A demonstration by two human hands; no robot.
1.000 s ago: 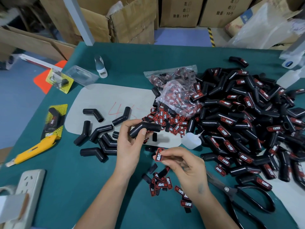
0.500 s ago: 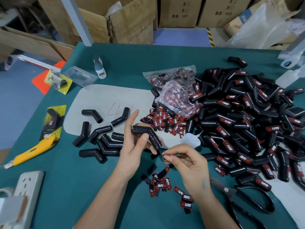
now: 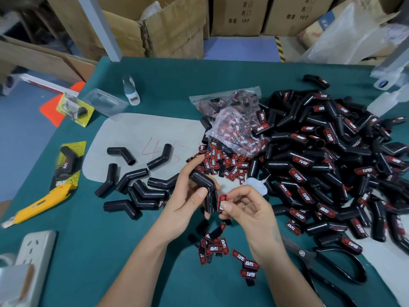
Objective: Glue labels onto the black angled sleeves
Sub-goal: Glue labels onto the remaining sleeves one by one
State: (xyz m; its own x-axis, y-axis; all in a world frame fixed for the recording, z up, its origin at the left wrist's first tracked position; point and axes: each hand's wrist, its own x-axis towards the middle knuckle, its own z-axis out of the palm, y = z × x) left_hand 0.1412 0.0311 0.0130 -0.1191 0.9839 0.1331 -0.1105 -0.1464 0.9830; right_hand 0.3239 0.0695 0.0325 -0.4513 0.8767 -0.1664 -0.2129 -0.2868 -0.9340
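Above the green desk (image 3: 93, 251), the left hand (image 3: 188, 196) grips a bare black angled sleeve (image 3: 204, 189), thumb across its bend, lower leg pointing down. The right hand (image 3: 245, 207) pinches a red-and-black label (image 3: 222, 202) between thumb and fingers, touching that leg's right side.

Left arm: bare slender left forearm (image 3: 141, 260), no sleeve in view, nothing worn at the wrist.
Left hand: bare left hand (image 3: 188, 196), no glove, short plain nails.
Right arm: bare slender right forearm (image 3: 276, 269), no sleeve in view, small dark faint mark (image 3: 276, 234) near the wrist.
Right hand: bare right hand (image 3: 247, 207), no glove, thin pale metal ring (image 3: 243, 206) on one finger.
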